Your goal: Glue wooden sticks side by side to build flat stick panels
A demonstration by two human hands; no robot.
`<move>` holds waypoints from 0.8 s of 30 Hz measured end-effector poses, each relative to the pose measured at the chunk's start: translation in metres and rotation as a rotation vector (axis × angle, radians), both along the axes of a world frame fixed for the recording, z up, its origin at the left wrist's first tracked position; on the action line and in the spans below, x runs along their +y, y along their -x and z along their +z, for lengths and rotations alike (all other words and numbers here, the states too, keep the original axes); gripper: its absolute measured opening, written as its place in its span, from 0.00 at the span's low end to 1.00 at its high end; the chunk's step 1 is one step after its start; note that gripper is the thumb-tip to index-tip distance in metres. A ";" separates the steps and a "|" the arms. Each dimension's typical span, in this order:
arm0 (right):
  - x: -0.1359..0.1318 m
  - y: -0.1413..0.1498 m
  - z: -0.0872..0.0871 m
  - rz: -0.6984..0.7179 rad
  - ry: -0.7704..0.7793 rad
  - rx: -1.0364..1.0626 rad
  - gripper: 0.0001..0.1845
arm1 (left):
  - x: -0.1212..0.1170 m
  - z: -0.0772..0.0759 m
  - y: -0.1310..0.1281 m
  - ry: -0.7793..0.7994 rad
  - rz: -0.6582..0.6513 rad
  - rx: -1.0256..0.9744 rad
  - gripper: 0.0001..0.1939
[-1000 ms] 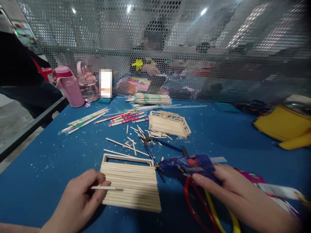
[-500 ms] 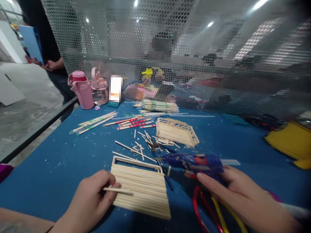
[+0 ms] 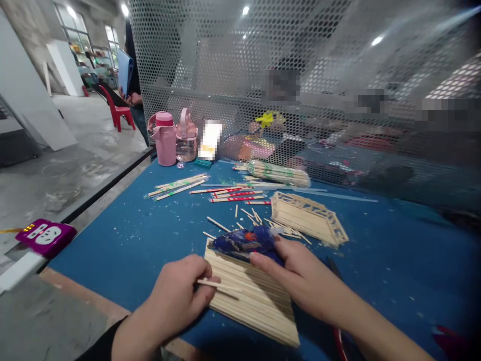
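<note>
Between the thumb and fingers of my left hand (image 3: 178,291) is a short thin wooden stick (image 3: 221,288), pointing right above a flat panel of wooden sticks (image 3: 259,313) laid side by side. My right hand (image 3: 296,273) grips a blue hot glue gun (image 3: 242,241), its nozzle pointing left over the panel's far edge. The gun covers much of that far edge. Beyond it lies a shallow tray-like piece made of sticks (image 3: 306,218), with an openwork rim. Loose cut sticks (image 3: 255,216) are scattered behind the gun.
Wrapped chopsticks (image 3: 238,194) and a bundled pack (image 3: 278,174) lie farther back. A pink flask (image 3: 165,143), a clear bottle (image 3: 187,145) and a blurred-out upright item stand by the mesh screen (image 3: 210,65). A purple power strip (image 3: 47,236) is at the left edge. A person holds a blue folder (image 3: 125,70).
My right hand has brought the glue gun leftward, from beside the panel to over its far edge. My left hand still pinches the stick. The view has swung left.
</note>
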State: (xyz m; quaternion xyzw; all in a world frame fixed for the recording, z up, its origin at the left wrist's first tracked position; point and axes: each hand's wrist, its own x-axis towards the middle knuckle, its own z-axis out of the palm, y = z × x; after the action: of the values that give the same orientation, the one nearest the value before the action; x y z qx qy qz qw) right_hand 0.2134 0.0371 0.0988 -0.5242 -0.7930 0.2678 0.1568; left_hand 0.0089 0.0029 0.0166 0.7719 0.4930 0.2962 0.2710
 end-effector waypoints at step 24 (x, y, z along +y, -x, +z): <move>0.005 0.002 -0.002 -0.003 0.012 -0.021 0.16 | 0.001 0.000 0.000 -0.023 0.005 0.002 0.04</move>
State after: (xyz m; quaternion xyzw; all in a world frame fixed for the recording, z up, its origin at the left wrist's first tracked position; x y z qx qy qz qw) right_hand 0.2118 0.0418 0.0966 -0.5290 -0.7923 0.2668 0.1457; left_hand 0.0085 0.0038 0.0164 0.7741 0.4918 0.3014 0.2610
